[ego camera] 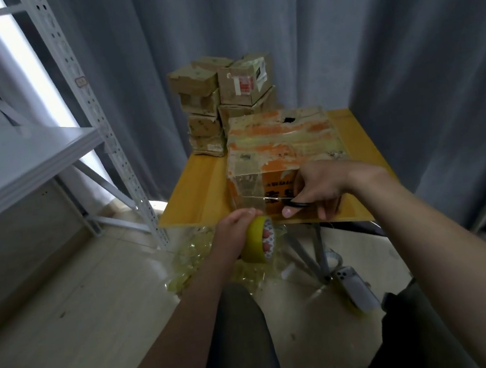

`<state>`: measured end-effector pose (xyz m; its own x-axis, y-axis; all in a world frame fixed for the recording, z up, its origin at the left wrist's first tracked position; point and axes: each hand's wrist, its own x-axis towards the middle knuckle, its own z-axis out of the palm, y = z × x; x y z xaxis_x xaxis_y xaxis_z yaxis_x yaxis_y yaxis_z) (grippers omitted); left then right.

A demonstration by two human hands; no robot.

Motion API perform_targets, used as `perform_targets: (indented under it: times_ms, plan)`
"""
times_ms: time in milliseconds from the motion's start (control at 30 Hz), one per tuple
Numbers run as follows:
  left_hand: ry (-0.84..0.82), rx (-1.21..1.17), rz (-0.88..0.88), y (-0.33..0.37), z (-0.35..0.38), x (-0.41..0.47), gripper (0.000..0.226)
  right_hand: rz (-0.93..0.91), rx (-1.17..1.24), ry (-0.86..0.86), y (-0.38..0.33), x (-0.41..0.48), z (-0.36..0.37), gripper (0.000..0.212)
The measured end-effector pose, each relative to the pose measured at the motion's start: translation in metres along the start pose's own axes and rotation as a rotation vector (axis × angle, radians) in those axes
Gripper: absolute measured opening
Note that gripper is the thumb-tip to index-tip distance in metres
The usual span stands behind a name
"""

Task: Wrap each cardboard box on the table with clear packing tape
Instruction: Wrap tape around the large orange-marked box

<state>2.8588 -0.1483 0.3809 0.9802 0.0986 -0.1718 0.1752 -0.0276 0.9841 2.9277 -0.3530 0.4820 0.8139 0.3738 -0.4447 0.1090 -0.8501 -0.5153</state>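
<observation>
Left hand (236, 228) held low, fingers (265, 239) hooked through the tape roll (252, 239) — right hand (321, 184), fingers clamped on scissors (299, 205), at the box (280, 146).

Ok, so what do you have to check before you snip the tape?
1. Left-hand grip holding the tape roll: ok.
2. Right-hand grip holding the scissors: ok.
3. Big box sitting flat on the table: ok.
4. Blades lined up on the tape strip: cannot tell.
5. Fingers away from the blades: cannot tell.
</observation>
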Motion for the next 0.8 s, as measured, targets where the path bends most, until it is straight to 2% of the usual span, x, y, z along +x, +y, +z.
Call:
perform_targets:
  times_ms: [300, 367, 467, 500, 567, 633, 700, 800]
  plan:
    - [0.034, 0.017, -0.003, 0.006, 0.002, 0.001, 0.018, -0.080, 0.013, 0.156, 0.000, 0.001, 0.001, 0.038]
    - [0.035, 0.027, -0.001, 0.010, 0.001, -0.002, 0.018, -0.076, -0.007, 0.148, -0.003, 0.002, 0.000, 0.040]
    - [0.005, 0.117, -0.007, 0.017, -0.003, -0.007, 0.020, -0.046, -0.170, 0.080, -0.003, 0.000, 0.002, 0.040]
    - [-0.022, 0.172, -0.018, 0.018, -0.003, -0.009, 0.021, -0.014, -0.179, 0.023, -0.002, -0.001, 0.004, 0.045]
    - [-0.032, 0.296, -0.023, 0.021, -0.006, -0.010, 0.019, 0.051, -0.124, -0.077, 0.002, -0.006, 0.005, 0.070]
    - [-0.031, 0.343, -0.012, 0.021, -0.010, -0.008, 0.019, 0.018, -0.074, -0.095, 0.008, -0.017, 0.003, 0.088]
    - [-0.084, 0.366, -0.002, 0.024, -0.009, -0.007, 0.020, -0.122, 0.029, -0.055, 0.015, -0.032, 0.000, 0.077]
    - [-0.140, 0.386, 0.062, 0.034, 0.005, -0.013, 0.021, -0.338, 0.344, 0.027, 0.029, -0.057, -0.001, 0.051]
